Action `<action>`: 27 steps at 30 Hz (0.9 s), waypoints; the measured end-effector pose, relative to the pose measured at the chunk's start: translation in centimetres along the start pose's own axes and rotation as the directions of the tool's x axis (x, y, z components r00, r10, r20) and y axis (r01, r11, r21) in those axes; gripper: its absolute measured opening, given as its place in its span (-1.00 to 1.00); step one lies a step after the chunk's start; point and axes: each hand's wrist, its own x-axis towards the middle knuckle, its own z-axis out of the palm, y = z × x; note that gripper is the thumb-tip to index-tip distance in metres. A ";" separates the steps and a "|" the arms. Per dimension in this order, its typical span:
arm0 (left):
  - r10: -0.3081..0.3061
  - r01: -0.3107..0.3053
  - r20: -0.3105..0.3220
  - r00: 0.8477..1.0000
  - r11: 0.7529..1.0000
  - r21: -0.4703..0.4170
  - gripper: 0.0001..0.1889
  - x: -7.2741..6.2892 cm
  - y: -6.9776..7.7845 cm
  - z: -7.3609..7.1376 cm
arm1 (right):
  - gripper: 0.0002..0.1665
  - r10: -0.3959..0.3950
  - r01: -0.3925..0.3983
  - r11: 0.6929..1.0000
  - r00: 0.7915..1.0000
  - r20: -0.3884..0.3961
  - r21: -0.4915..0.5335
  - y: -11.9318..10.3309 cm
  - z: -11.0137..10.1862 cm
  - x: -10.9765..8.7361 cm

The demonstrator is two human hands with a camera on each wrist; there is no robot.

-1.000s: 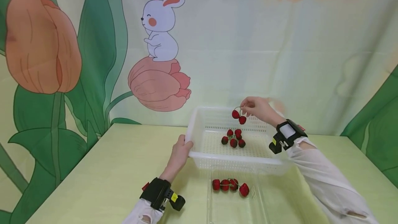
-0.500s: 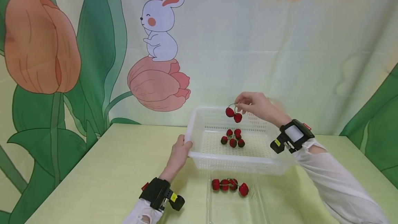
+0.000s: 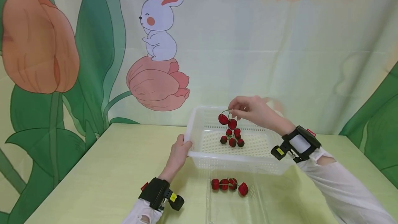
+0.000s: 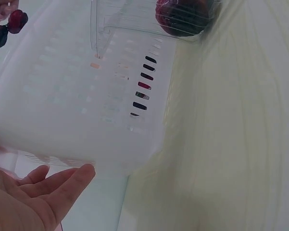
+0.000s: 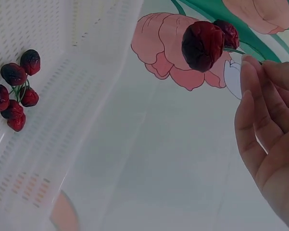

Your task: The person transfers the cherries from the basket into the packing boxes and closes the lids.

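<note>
The right grip (image 3: 256,111) pinches the stems of a cherry pair (image 3: 232,124) between thumb and fingertips. The pair hangs over the white basket (image 3: 239,158), left of its centre. In the right wrist view one cherry partly covers the other, and the pair is clear of the six-fruit cluster (image 3: 232,142) on the basket floor. Individual stems within the cluster are hard to separate.

The left grip (image 3: 180,149) holds the left rim of the basket by the near corner. The thumb shows at the rim; the other fingers are mostly hidden in the head view, but appear against the basket's outside in the left wrist view.

A clear tray (image 3: 236,210) lies near of the basket. Its edges are faint, its near end is cut off, and contact with the basket cannot be confirmed. Four red fruits (image 3: 224,184) form a row across its far part.

The bench (image 3: 93,182) has a pale yellow surface and runs out of frame on the near side. Beyond its far edge hangs a creased backdrop (image 3: 233,44) printed with tulips and a rabbit; faint orange lettering at far right is cut off.
</note>
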 end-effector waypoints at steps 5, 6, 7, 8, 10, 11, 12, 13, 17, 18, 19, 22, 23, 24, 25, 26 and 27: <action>-0.002 0.002 -0.007 1.000 1.000 0.003 -0.65 0.0 0.0 0.0 | -0.87 -0.036 0.036 0.999 0.999 0.016 0.003 -0.7 0.3 -0.8; -0.003 0.004 -0.007 1.000 1.000 0.001 -0.64 0.0 0.0 0.0 | -0.87 -0.042 0.041 0.999 0.999 0.019 0.007 -0.8 0.4 -1.0; -0.005 0.005 -0.007 1.000 1.000 0.003 -0.64 0.0 0.0 0.1 | -0.87 -0.052 0.052 0.999 0.998 0.022 0.012 -1.0 0.5 -1.2; -0.007 0.007 -0.008 1.000 1.000 0.004 -0.63 0.0 0.0 0.1 | -0.88 -0.067 0.066 0.998 0.998 0.023 0.014 -1.1 0.5 -1.3; -0.010 0.010 -0.009 1.000 1.000 0.008 -0.63 0.1 0.0 0.1 | -0.89 -0.095 0.095 0.995 0.995 0.029 0.022 -1.3 0.8 -1.7; -0.012 0.012 -0.008 1.000 1.000 0.008 -0.62 0.1 0.0 0.1 | -0.89 -0.112 0.112 0.993 0.993 0.030 0.022 -1.4 0.9 -1.9; -0.014 0.014 -0.009 1.000 1.000 0.009 -0.62 0.1 0.0 0.1 | -0.89 -0.129 0.129 0.991 0.991 0.030 0.022 -1.5 1.0 -2.1; -0.015 0.016 -0.010 1.000 1.000 0.011 -0.62 0.1 0.0 0.1 | -0.89 -0.147 0.147 0.989 0.989 0.029 0.022 -1.6 1.2 -2.2; -0.024 0.024 -0.012 1.000 1.000 0.009 -0.62 0.3 0.0 0.1 | -0.87 -0.203 0.202 0.978 0.979 0.029 0.041 -2.0 1.7 -2.8; -0.025 0.025 -0.012 1.000 1.000 0.010 -0.62 0.3 -0.1 0.1 | -0.87 -0.216 0.214 0.976 0.976 0.031 0.046 -2.1 1.9 -3.0; -0.025 0.025 -0.012 1.000 1.000 0.011 -0.62 0.3 -0.1 0.1 | -0.87 -0.229 0.227 0.972 0.973 0.035 0.053 -2.1 2.1 -3.1; -0.028 0.028 -0.012 1.000 1.000 0.015 -0.62 0.3 -0.1 0.1 | -0.87 -0.261 0.258 0.964 0.964 0.053 0.067 -2.4 2.5 -3.7; -0.028 0.028 -0.011 1.000 0.999 0.015 -0.62 0.3 -0.1 0.1 | -0.87 -0.276 0.272 0.960 0.959 0.058 0.071 -2.4 2.7 -3.9; -0.027 0.027 -0.011 1.000 1.000 0.014 -0.62 0.3 -0.1 0.1 | -0.87 -0.292 0.288 0.955 0.954 0.059 0.078 -2.4 2.8 -4.1; -0.028 0.028 -0.011 1.000 1.000 0.013 -0.61 0.3 -0.1 0.1 | -0.86 -0.310 0.305 0.949 0.949 0.059 0.084 -2.5 3.0 -4.3; -0.028 0.028 -0.011 1.000 1.000 0.012 -0.61 0.2 -0.1 0.1 | -0.85 -0.325 0.319 0.944 0.944 0.061 0.088 -2.5 3.2 -4.5; -0.029 0.029 -0.010 1.000 1.000 0.010 -0.61 0.2 -0.1 0.1 | -0.84 -0.339 0.333 0.939 0.939 0.064 0.091 -2.6 3.4 -4.6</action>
